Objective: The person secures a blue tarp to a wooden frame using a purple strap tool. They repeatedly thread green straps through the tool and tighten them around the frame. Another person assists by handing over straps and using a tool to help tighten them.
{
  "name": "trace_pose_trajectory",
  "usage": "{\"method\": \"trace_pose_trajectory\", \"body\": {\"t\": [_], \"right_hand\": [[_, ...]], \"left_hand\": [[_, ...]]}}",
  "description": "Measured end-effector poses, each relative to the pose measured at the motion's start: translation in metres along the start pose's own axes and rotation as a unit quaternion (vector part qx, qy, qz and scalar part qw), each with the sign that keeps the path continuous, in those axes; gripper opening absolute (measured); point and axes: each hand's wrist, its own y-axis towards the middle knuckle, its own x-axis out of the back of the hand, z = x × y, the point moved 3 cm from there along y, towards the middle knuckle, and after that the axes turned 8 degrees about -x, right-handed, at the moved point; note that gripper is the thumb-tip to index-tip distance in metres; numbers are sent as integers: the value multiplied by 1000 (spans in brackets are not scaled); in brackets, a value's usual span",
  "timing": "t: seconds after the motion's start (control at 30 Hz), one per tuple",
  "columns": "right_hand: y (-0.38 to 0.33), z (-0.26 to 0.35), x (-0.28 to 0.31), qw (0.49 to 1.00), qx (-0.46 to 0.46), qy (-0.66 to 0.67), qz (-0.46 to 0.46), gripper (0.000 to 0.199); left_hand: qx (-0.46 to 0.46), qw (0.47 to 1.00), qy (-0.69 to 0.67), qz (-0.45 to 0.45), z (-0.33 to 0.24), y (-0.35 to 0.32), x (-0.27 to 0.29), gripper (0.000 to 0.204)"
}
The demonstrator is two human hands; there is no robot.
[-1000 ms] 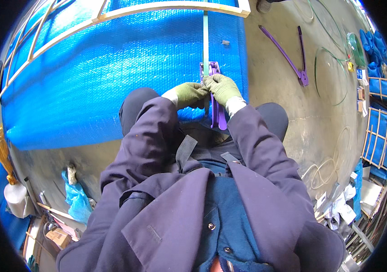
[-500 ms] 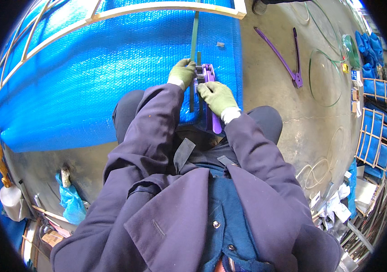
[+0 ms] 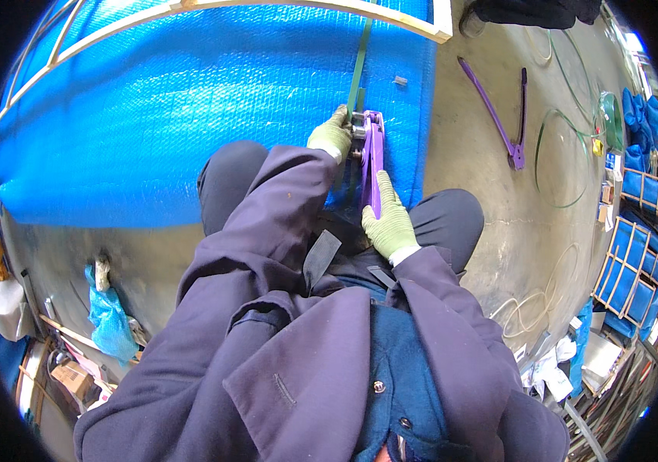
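Note:
A purple strapping tensioner lies on a large package wrapped in blue bubble sheet, close to the package's right edge. My left hand, in a pale green glove, is closed at the tool's metal head, beside the green strap. Its fingertips look pinched on the strap where it meets the tool. Lower down, my right hand, gloved alike, wraps round the end of the purple handle. The strap runs away from me and under a wooden frame at the far side.
To the right on the concrete floor lies a long-handled purple tool with spread handles. Loops of green strap and pale strap lie nearby. A person's dark-clothed leg shows at the top. Blue crated packages stand far right.
My right hand has shifted from beside the tool's head down to the end of its handle. My left hand stays by the head and the strap. The whole view has shifted slightly.

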Motion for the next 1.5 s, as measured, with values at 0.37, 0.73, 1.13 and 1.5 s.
{"method": "trace_pose_trajectory", "body": {"t": [0.37, 0.73, 1.13, 1.5], "right_hand": [[15, 14, 39, 998, -46, 6, 33, 77], [69, 85, 104, 908, -143, 391, 54, 44], [62, 65, 88, 943, -77, 323, 13, 33], [29, 45, 56, 963, 10, 265, -40, 27]], "left_hand": [[240, 849, -465, 77, 55, 48, -19, 38], [70, 976, -123, 163, 76, 66, -31, 32], [376, 847, -322, 194, -23, 14, 4, 37], [333, 864, -249, 282, -18, 12, 3, 58]]}}
